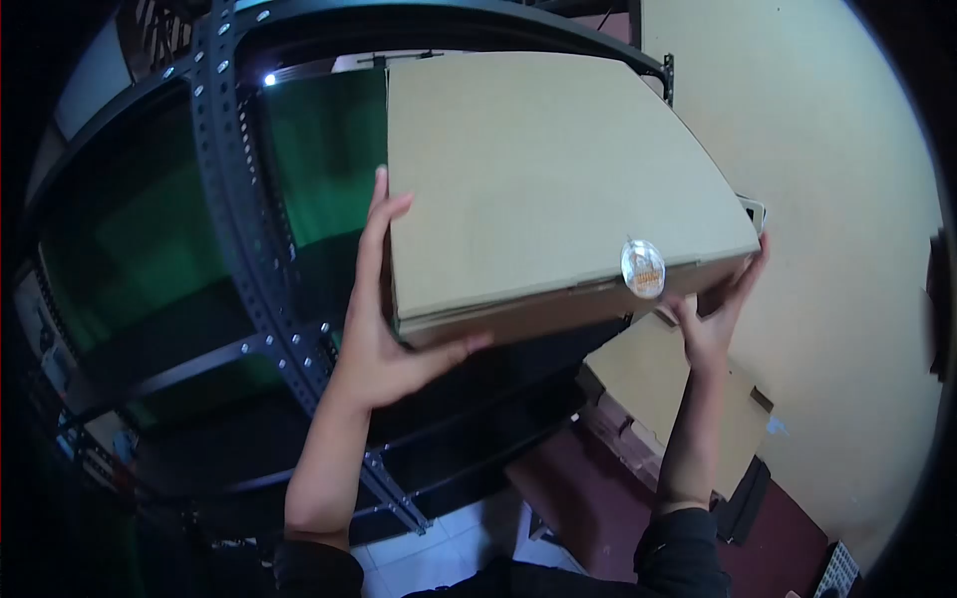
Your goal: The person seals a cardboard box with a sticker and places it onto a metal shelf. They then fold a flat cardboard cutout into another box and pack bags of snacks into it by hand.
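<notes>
A large cardboard box (538, 179) is held up in front of me, its broad top face toward the camera. A round shiny sticker (643, 269) with an orange print sits across its front edge. My left hand (384, 339) grips the box's left front corner, thumb along the front side and fingers up the left side. At the right front corner, my right hand (723, 304) holds it from the side, the thumb on the front face. The undersides of both grips are partly hidden.
A black metal shelf rack (224, 169) with bolted uprights stands left and behind the box, with green backing (130, 249). Below right, another cardboard box (648, 389) rests on a dark red surface (588, 488). A keyboard (839, 573) lies at the lower right, near a beige wall (827, 329).
</notes>
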`<state>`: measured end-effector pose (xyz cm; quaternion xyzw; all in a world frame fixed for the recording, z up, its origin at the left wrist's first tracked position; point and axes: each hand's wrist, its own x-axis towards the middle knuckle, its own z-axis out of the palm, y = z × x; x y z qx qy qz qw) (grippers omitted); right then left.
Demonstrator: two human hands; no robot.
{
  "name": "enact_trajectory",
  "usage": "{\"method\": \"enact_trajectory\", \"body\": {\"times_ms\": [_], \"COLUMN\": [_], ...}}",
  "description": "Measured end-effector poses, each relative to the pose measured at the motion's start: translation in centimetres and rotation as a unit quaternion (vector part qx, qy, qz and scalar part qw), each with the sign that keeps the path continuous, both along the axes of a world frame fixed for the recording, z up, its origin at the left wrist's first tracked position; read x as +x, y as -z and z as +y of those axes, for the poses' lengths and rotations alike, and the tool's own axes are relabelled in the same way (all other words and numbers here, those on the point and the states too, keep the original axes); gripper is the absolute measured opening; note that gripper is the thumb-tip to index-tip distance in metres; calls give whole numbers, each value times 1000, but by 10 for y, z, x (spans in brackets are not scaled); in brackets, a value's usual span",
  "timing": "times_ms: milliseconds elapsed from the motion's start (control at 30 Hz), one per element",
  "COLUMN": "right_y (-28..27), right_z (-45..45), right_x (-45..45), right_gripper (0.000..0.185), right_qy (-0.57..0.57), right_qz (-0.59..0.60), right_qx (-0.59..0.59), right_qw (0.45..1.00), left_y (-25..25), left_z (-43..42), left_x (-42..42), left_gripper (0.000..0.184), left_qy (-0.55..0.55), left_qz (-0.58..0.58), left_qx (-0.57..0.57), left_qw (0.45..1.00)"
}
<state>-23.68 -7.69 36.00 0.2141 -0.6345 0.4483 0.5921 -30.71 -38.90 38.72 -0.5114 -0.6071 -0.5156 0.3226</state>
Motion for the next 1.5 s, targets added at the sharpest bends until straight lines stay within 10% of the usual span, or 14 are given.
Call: {"method": "enact_trajectory", "body": {"times_ms": [433, 567, 767, 1500], "right_y": [-129, -126, -107, -52], "right_z": [165, 210, 264, 305], "right_x": [-164, -218, -286, -355], "right_gripper": [87, 84, 58, 48], "right_qy": [-5, 5, 365, 281], "right_qz": [-121, -159, -180, -187], "right_qx": [5, -48, 82, -46], "right_qw": [993, 986, 910, 940], "left_y": [-87, -99, -95, -29], "left_z": [163, 200, 269, 342], "left_x": [-188, -223, -248, -282], "left_gripper": [101, 108, 92, 93], "left_qy": [3, -51, -177, -158], "left_qz": [-76, -51, -42, -101], "left_qx": [-48, -50, -45, 104], "left_qw": [996, 996, 982, 977]}}
